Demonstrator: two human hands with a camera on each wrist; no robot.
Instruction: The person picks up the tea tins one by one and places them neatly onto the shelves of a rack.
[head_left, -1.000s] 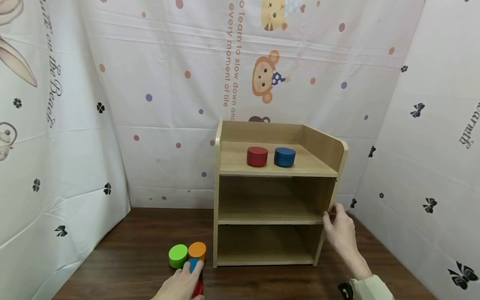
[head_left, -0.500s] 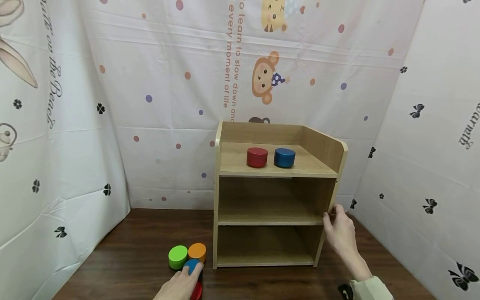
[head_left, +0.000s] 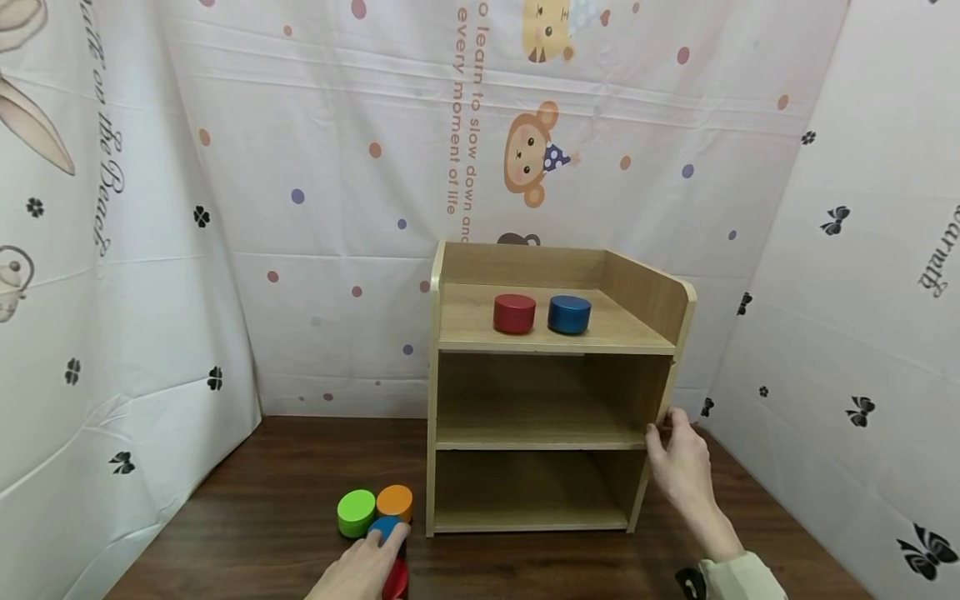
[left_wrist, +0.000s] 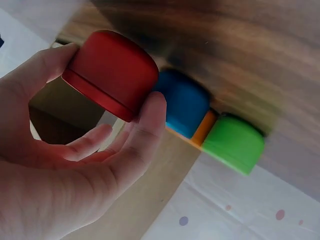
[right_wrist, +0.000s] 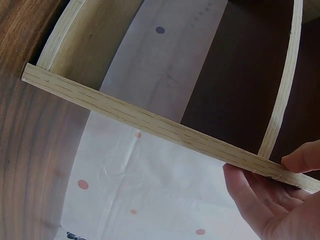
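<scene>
At the lower left of the head view, my left hand (head_left: 358,568) pinches a red round tin (head_left: 395,581) between thumb and fingers. The left wrist view shows this red tin (left_wrist: 116,72) with a seam near one rim. Close by it stand a blue tin (left_wrist: 184,105), a green tin (head_left: 356,512) and an orange tin (head_left: 394,502); fingers partly cover the blue one in the head view. My right hand (head_left: 684,462) grips the right side panel (right_wrist: 165,130) of a wooden shelf unit (head_left: 555,443), thumb on one face and fingers on the other.
On the shelf unit's top board sit a dark red tin (head_left: 514,314) and a dark blue tin (head_left: 569,315). The brown wooden table (head_left: 300,467) carries everything. Printed white cloth (head_left: 337,208) hangs behind and at both sides.
The left thumb, seen beside the red tin a second ago, has slipped out of the head view, and more of the red tin shows. My right hand has stayed on the shelf unit.
</scene>
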